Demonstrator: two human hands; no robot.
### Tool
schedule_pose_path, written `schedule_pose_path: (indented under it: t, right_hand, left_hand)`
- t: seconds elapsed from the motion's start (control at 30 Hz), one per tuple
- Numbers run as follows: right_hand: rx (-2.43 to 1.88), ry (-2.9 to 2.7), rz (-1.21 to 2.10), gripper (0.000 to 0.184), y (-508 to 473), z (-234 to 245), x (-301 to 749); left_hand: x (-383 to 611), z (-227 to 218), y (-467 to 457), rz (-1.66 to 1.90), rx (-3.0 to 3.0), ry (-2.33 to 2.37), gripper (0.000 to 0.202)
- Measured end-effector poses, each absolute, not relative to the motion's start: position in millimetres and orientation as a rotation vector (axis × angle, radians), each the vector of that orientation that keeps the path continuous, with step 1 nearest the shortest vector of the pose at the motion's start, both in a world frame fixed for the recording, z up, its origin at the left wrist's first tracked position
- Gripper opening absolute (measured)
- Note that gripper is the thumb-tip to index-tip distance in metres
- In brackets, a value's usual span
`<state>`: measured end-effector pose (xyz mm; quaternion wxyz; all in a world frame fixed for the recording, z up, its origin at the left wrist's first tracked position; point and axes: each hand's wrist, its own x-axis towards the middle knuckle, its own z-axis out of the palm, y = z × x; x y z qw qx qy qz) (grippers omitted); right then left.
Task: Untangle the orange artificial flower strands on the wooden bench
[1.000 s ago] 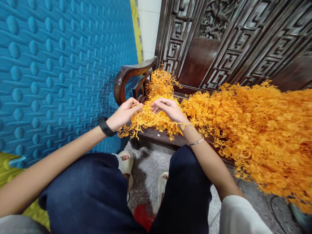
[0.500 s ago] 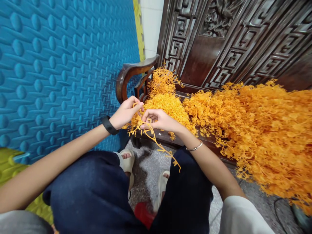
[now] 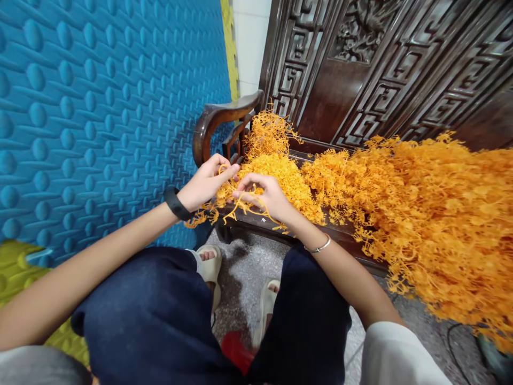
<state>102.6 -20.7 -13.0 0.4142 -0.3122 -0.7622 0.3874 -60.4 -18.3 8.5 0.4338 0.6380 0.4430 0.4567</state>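
My left hand (image 3: 210,181), with a black band on its wrist, pinches an orange branching plastic sprig (image 3: 223,169) between thumb and fingers. Close to its right, my right hand (image 3: 266,195) is closed in a pinch on a thin orange branched strand (image 3: 240,206), which hangs below the fingers. Whether both hands hold the same piece, I cannot tell. Just behind the hands lies a heap of small yellow-orange pieces (image 3: 276,168) on the dark wooden bench (image 3: 342,232). More orange sprigs (image 3: 206,215) dangle under my left hand.
A looser orange tangle (image 3: 270,131) lies by the curved armrest (image 3: 206,128). To the right spreads a large pile of orange sprigs (image 3: 444,214). Behind rises a carved backrest (image 3: 332,96). Blue foam matting (image 3: 88,123) stands at the left. A red object (image 3: 237,350) is on the floor.
The long strand that hung over my right knee has swung up and now lies under my right hand. My right hand has shifted slightly right; the left has barely moved.
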Motion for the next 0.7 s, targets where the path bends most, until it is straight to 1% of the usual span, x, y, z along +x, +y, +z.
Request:
schedule_pose_path:
  t: [0.17,0.3,0.4,0.57,0.7]
  right_hand:
    - [-0.706,-1.689,0.953,0.030,-17.1,-6.4,108.1]
    - [-0.724,-1.563,1.064,0.027,-13.2,-6.5,112.2]
    - [-0.752,-1.520,1.107,0.025,-12.2,-7.7,113.2]
    - [-0.723,-1.520,1.173,0.019,-14.8,-4.9,112.8]
    - [-0.740,-1.556,1.218,0.021,-15.8,-3.4,114.3]
  left_hand:
    - [-60.2,17.6,-25.9,1.061,1.451,1.101,0.028]
    - [-64.3,17.8,-26.8,0.935,1.541,0.959,0.032]
    - [-65.3,16.7,-26.9,0.926,1.588,0.903,0.034]
    - [-63.1,20.8,-32.0,0.835,1.601,0.987,0.039]
    - [-64.5,23.2,-33.9,0.837,1.740,1.077,0.032]
